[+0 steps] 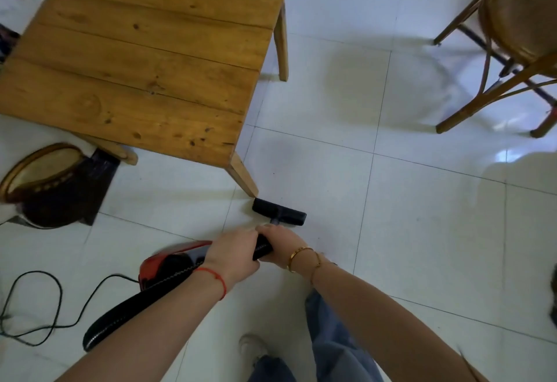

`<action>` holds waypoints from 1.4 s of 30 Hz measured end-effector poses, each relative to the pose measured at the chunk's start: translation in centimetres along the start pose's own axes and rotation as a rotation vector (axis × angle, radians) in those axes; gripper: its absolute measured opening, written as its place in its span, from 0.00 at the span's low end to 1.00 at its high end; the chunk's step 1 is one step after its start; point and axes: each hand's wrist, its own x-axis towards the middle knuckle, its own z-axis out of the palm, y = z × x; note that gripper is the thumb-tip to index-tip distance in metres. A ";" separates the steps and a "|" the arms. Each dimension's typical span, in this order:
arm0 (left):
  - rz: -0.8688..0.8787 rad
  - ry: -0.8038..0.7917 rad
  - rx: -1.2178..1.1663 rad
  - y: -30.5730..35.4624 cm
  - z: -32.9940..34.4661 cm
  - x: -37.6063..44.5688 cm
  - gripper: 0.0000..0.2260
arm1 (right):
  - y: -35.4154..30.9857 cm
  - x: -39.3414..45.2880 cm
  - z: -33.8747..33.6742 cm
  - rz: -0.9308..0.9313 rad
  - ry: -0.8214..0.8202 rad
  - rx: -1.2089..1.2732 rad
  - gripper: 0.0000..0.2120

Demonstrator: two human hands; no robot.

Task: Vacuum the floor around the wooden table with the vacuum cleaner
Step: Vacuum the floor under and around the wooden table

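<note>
The vacuum cleaner (171,264), red and black, is held low over the white tiled floor (422,231). Its black handle tube is wrapped by both hands: the left hand (233,253) is curled over the near part of the tube, and the right hand (278,243) is curled round it just ahead, towards the nozzle. Each grip is therefore closed on the tube, not wide. The black floor nozzle (278,215) is laid flat on the tiles, just beside the foot of the nearest table leg (242,178); whether it touches the leg cannot be told. The wooden worktop (144,59) is bare as far as it is seen. A black power cord (45,306) is trailed in loops across the floor to the left, behind the machine's body. A round dark stool (45,182) is seen by the table's left side, and a wooden chair (512,34) is stood well apart at the upper right.

As for progress, little can be read from the tiles: no dust or debris is made out, so cleaned and uncleaned areas cannot be distinguished. The work is judged to be under way at the near right corner. The strip along the table's right side, the far end, and the left side by the stool are presumably left to be covered.
</note>
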 end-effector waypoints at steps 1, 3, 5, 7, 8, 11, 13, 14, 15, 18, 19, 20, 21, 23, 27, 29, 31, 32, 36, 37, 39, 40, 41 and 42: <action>-0.002 -0.003 0.003 0.2 -0.3 0.2 0.17 | 0.2 0.0 -0.4 -0.006 0.000 -0.004 0.13; -0.008 -0.017 0.015 0.5 -0.8 0.6 0.16 | 0.6 0.2 -1.0 -0.012 -0.008 -0.018 0.13; -0.019 -0.026 0.010 0.8 -1.2 1.2 0.16 | 1.0 0.5 -1.5 -0.025 -0.005 -0.029 0.13; -0.023 -0.027 -0.005 1.1 -1.6 2.0 0.17 | 1.6 1.0 -2.2 -0.040 0.015 -0.038 0.14; -0.026 -0.033 -0.010 1.2 -1.9 2.4 0.16 | 2.0 1.3 -2.5 -0.045 0.020 -0.048 0.14; -0.024 -0.038 0.003 1.6 -2.6 4.1 0.16 | 2.9 2.5 -3.8 -0.048 0.012 -0.091 0.14; -0.030 -0.022 0.012 2.0 -3.0 5.6 0.15 | 3.8 3.7 -4.8 -0.050 0.024 -0.115 0.14; -0.038 -0.013 0.010 2.1 -3.3 6.5 0.15 | 4.4 4.4 -5.3 -0.053 0.032 -0.125 0.14; -0.047 -0.004 0.005 2.4 -3.6 7.4 0.14 | 5.0 5.1 -5.9 -0.056 0.036 -0.139 0.13; -0.074 0.009 -0.018 3.0 -4.8 10.6 0.14 | 6.9 7.7 -8.2 -0.061 0.040 -0.173 0.14; -0.083 0.018 -0.033 3.3 -5.4 11.9 0.15 | 7.5 8.5 -9.2 -0.064 0.044 -0.182 0.14; -0.093 0.030 -0.052 3.5 -5.9 13.1 0.15 | 8.2 9.4 -10.3 -0.067 0.048 -0.191 0.14; -0.104 0.045 -0.068 3.8 -6.5 14.4 0.15 | 8.8 10.3 -11.4 -0.069 0.050 -0.201 0.14; -0.122 0.073 -0.076 4.5 -7.8 17.2 0.14 | 10.1 12.1 -13.9 -0.073 0.050 -0.223 0.13; -0.151 0.121 -0.100 6.2 -10.4 22.7 0.14 | 13.2 15.6 -19.0 -0.077 0.060 -0.259 0.13; -0.162 0.151 -0.138 7.1 -11.4 25.1 0.14 | 14.6 17.1 -21.3 -0.079 0.057 -0.271 0.14; -0.178 0.187 -0.163 8.0 -12.4 27.3 0.15 | 16.0 18.5 -23.4 -0.083 0.059 -0.296 0.14; -0.187 0.206 -0.175 8.4 -12.9 28.2 0.15 | 16.5 19.1 -24.4 -0.085 0.062 -0.310 0.13; -0.202 0.248 -0.204 9.1 -14.2 30.5 0.14 | 17.5 20.7 -26.9 -0.093 0.070 -0.329 0.13; -0.204 0.249 -0.205 9.1 -14.3 30.6 0.14 | 17.4 20.8 -27.1 -0.098 0.070 -0.328 0.13; -0.205 0.240 -0.205 9.1 -14.2 30.2 0.14 | 17.3 20.4 -26.9 -0.106 0.063 -0.318 0.14; -0.206 0.231 -0.206 9.1 -13.9 29.7 0.14 | 17.1 19.9 -26.5 -0.107 0.054 -0.312 0.14; -0.206 0.219 -0.206 9.1 -13.6 29.1 0.14 | 16.8 19.3 -26.0 -0.110 0.046 -0.307 0.14; -0.203 0.202 -0.200 9.0 -13.2 28.3 0.14 | 16.5 18.6 -25.4 -0.113 0.039 -0.302 0.14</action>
